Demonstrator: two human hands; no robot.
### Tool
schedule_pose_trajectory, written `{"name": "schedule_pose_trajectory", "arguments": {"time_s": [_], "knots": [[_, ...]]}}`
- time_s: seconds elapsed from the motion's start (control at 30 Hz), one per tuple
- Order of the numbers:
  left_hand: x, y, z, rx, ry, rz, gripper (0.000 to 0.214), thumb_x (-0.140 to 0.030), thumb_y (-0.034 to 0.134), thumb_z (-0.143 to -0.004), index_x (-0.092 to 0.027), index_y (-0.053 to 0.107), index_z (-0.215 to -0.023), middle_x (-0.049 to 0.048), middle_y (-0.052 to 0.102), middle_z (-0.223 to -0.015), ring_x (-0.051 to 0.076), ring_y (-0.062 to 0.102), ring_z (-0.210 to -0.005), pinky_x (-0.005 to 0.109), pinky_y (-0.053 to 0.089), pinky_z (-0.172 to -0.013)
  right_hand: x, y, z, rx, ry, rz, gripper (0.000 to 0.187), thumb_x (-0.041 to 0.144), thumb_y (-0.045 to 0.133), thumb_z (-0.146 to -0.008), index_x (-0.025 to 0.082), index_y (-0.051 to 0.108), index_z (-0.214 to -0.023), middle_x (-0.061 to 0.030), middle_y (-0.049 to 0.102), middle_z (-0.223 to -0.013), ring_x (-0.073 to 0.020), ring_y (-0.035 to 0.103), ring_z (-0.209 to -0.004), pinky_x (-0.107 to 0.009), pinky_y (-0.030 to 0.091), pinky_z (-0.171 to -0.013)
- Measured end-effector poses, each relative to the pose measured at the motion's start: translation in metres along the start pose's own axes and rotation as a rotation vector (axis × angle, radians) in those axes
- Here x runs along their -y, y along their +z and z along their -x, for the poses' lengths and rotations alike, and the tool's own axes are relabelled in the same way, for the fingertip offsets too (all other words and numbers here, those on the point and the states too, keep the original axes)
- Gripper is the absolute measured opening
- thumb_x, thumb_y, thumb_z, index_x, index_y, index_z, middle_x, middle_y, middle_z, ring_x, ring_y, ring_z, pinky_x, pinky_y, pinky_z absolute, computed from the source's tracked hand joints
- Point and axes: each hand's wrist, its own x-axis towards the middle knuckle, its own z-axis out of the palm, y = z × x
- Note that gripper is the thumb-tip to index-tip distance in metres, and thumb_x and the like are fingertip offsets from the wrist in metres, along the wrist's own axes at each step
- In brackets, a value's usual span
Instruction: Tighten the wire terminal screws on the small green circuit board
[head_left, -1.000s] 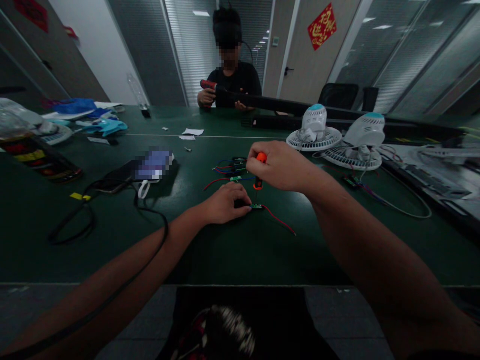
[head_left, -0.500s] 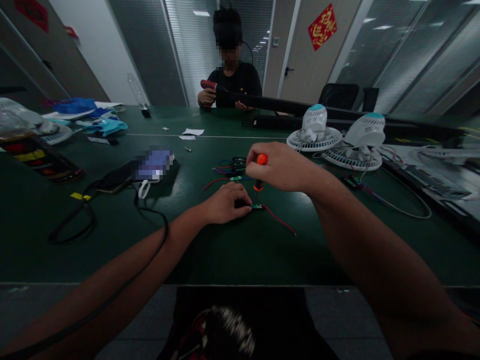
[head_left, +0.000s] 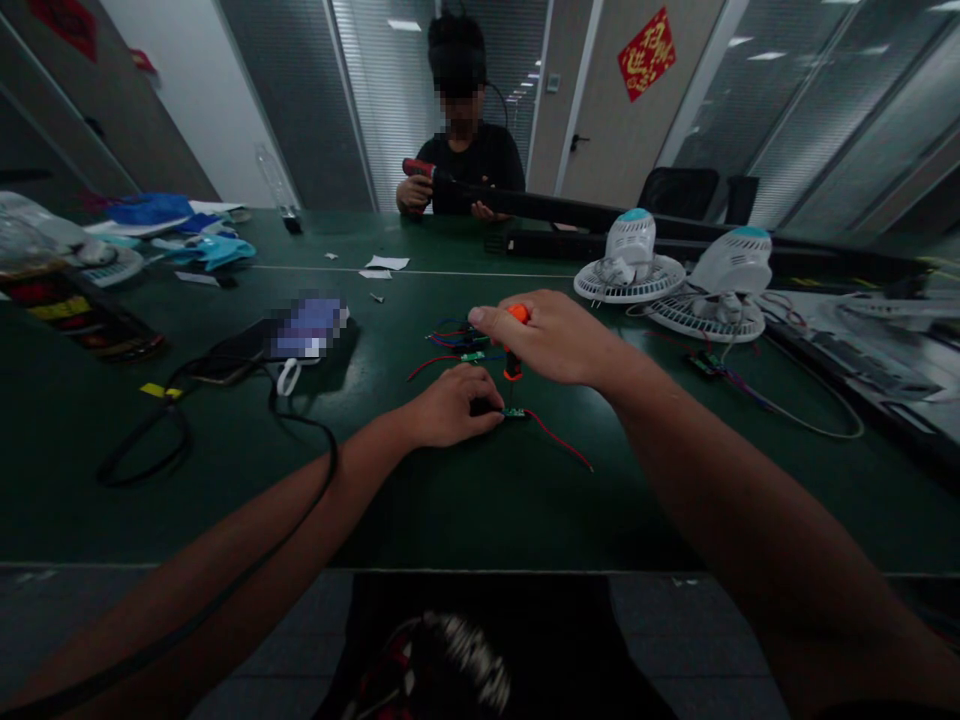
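On the green table (head_left: 450, 510), a small green circuit board (head_left: 514, 412) lies flat with a red wire (head_left: 559, 442) running from its right end. My left hand (head_left: 459, 408) pinches the board's left end, fingers closed. Above it, my right hand (head_left: 551, 335) grips an orange and black screwdriver (head_left: 513, 368) held upright, its thin shaft pointing down at the board. Whether the tip sits in a screw is too small to tell. Behind my left hand lies another green board (head_left: 472, 357) with a red wire, and more wired boards (head_left: 459, 336) are partly hidden by my right hand.
White fans (head_left: 630, 260) stand at the back right, near a wired board (head_left: 705, 362). Phones (head_left: 304, 330) and a black cable (head_left: 300, 420) lie left, the cable crossing my left forearm. A bottle (head_left: 82, 310) lies far left. Opposite, a person (head_left: 472, 150) holds a red-black power tool (head_left: 418, 169).
My right hand has turned on the screwdriver handle, its thumb now reaching out to the left. My left hand and the board stay in place.
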Motion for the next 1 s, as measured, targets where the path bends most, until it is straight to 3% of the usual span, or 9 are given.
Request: {"name": "schedule_pose_trajectory", "arguments": {"time_s": [0.13,0.27,0.43,0.63,0.87,1.0], "knots": [[-0.0005,-0.0001,-0.0001,0.003,-0.001,0.009,0.013,-0.03,0.06,-0.082,-0.02,0.066,-0.089,0.0035,0.062,-0.093,0.019,0.055,-0.095,0.038,0.041,-0.092,0.0012,-0.001,-0.0015,0.009,-0.005,0.023,0.03,0.031,0.042,-0.084,0.018,0.049,-0.059,0.0006,0.049,-0.059,-0.0097,0.04,-0.054,-0.028,0.023,-0.055],[-0.0011,-0.0003,-0.0002,0.012,-0.014,0.008,0.014,-0.029,0.06,-0.081,-0.019,0.066,-0.089,0.0044,0.062,-0.095,0.02,0.055,-0.097,0.039,0.041,-0.092,0.0014,-0.0029,-0.0004,-0.003,-0.016,0.054,0.023,0.03,0.042,-0.081,0.017,0.059,-0.072,-0.0025,0.059,-0.07,-0.0125,0.046,-0.06,-0.028,0.028,-0.057],[-0.001,-0.0006,-0.0002,0.011,-0.006,0.01,0.014,-0.029,0.061,-0.082,-0.019,0.067,-0.089,0.0046,0.061,-0.094,0.02,0.055,-0.096,0.037,0.042,-0.092,-0.001,-0.0035,0.0006,-0.048,0.022,0.082,0.025,0.033,0.046,-0.079,0.016,0.06,-0.091,-0.0065,0.064,-0.084,-0.0168,0.053,-0.07,-0.029,0.034,-0.062],[0.0,0.0008,0.0,0.005,-0.009,-0.001,0.014,-0.03,0.061,-0.082,-0.019,0.066,-0.089,0.0044,0.061,-0.094,0.019,0.055,-0.097,0.037,0.042,-0.091,-0.0051,-0.0016,0.0026,-0.121,0.016,0.199,0.038,0.037,0.047,-0.081,0.015,0.053,-0.112,-0.0072,0.064,-0.084,-0.0168,0.051,-0.064,-0.029,0.031,-0.059],[0.0,0.0009,0.0,0.006,-0.009,-0.002,0.014,-0.029,0.061,-0.081,-0.019,0.066,-0.089,0.0042,0.061,-0.093,0.019,0.055,-0.096,0.037,0.042,-0.092,-0.0078,-0.0046,0.0022,-0.135,0.042,0.369,0.028,0.038,0.046,-0.085,0.017,0.061,-0.095,-0.0072,0.064,-0.078,-0.0175,0.052,-0.064,-0.029,0.029,-0.058],[0.0013,0.0014,0.0001,-0.001,0.0,-0.003,0.015,-0.03,0.06,-0.082,-0.019,0.067,-0.089,0.0042,0.061,-0.093,0.019,0.055,-0.095,0.037,0.042,-0.091,-0.0074,-0.0075,0.0035,-0.131,0.031,0.337,0.044,0.055,0.039,-0.088,0.018,0.064,-0.083,-0.0065,0.064,-0.074,-0.0163,0.052,-0.063,-0.028,0.029,-0.058]]}}
